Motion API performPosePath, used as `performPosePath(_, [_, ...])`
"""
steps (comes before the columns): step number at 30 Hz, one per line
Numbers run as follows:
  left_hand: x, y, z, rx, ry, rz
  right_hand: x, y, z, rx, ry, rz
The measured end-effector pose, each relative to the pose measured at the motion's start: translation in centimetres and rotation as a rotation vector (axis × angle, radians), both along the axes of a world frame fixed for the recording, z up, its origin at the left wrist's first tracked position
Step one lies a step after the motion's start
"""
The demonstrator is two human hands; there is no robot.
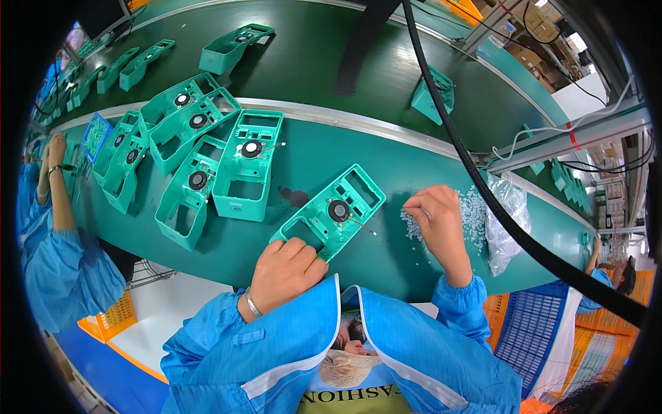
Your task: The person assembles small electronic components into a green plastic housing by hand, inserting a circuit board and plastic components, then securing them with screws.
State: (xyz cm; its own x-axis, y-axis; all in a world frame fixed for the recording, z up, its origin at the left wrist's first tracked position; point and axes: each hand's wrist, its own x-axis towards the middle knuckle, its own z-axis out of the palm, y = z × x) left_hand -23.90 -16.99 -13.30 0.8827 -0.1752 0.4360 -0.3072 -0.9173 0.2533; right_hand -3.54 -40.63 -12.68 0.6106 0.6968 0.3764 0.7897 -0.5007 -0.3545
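A green plastic housing [324, 230] lies slanted on the green workbench in front of me. It has rectangular openings and a round black speaker [338, 211], with a thin lead sticking out to the right. My left hand [286, 272] is closed on the housing's near end. To the right, my right hand [439, 222] is held in a pinch at the edge of a pile of small whitish translucent pieces [473, 210]. What its fingertips hold, if anything, is too small to make out. A clear plastic bag [507, 224] lies beside the pile.
Several similar housings [252, 183] stand grouped to my left, near a small blue bin [96, 136]. Beyond a metal rail, a dark green conveyor belt [303, 76] carries more housings. A thick black cable [469, 155] hangs across the right side. A co-worker's arm [61, 186] is at far left.
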Motion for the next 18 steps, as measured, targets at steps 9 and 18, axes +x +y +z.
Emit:
performPosePath(9, [0.1, 0.1, -0.3, -0.017, -0.048, -0.002, -1.2, 6.9, 2.6, -0.023, 0.219, 0.551])
performPosePath(18, [0.0, 0.1, -0.5, -0.007, -0.048, 0.014, -0.5, 8.0, 3.4, -0.184, 0.208, 0.650])
